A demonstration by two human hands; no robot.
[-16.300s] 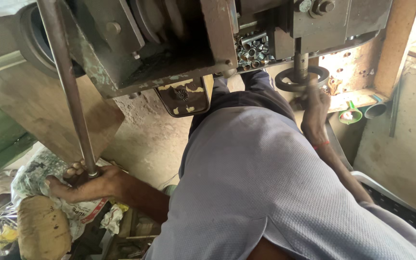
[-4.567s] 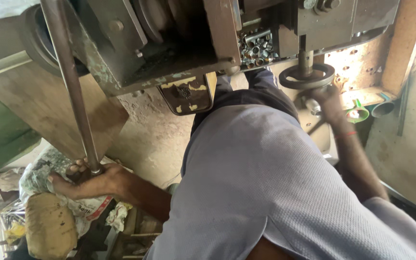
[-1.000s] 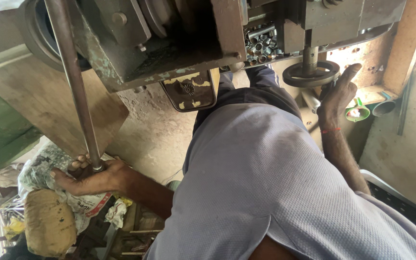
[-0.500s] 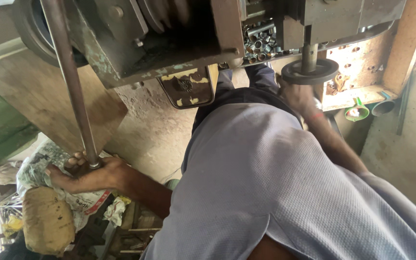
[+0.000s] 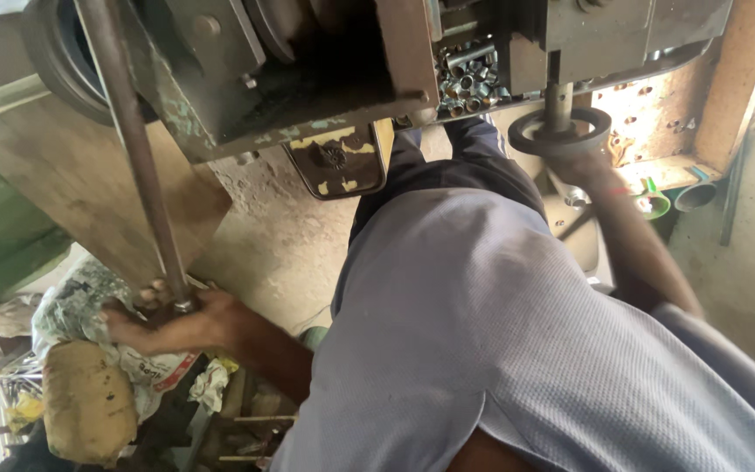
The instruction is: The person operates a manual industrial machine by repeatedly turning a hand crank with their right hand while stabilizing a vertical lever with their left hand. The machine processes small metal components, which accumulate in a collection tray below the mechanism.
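The left hand (image 5: 172, 319) is stretched out low to the side, fingers curled in a grip. The right hand (image 5: 580, 164) reaches forward and up, arm extended, blurred.

- The lower end of a long metal lever (image 5: 137, 166) is being gripped by the left hand (image 5: 172, 316), just above a heap of bags and rags (image 5: 89, 367).
- A round handwheel (image 5: 559, 133) under the machine (image 5: 325, 70) is being touched from below by the right hand (image 5: 580, 166).
- Small metal sleeves (image 5: 469, 80) are being held in a tray above.
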